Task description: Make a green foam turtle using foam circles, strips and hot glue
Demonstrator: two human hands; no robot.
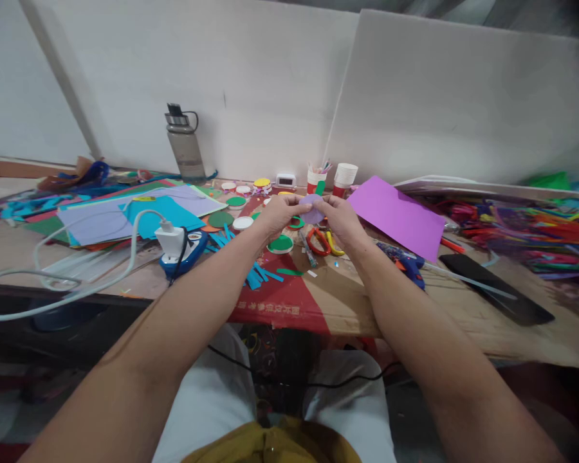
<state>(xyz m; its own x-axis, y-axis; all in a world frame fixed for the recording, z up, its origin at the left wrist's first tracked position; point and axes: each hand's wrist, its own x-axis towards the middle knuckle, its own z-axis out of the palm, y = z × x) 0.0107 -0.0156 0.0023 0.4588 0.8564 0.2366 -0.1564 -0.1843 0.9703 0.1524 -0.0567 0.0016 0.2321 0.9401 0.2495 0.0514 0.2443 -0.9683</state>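
Both my hands meet over the middle of the table, pinching a small lilac paper disc (311,213) between them. My left hand (280,215) grips its left edge with thumb and fingers. On the opposite edge, my right hand (338,217) has its thumb and fingers closed. A green strip (320,188) shows just above the disc; I cannot tell if it is attached. Under the hands lie a white-rimmed green disc (280,244), scissors with red handles (318,242) and a curved yellow piece (334,244). Blue paper strips (260,276) are scattered near my left forearm.
Coloured paper sheets (101,215) and a blue power strip (183,256) with a white cable lie left. A water bottle (186,148) and paper cups (345,175) stand behind. To the right are a purple sheet (400,218), a blue glue gun (405,262), a black phone (495,289) and pipe cleaners (550,228).
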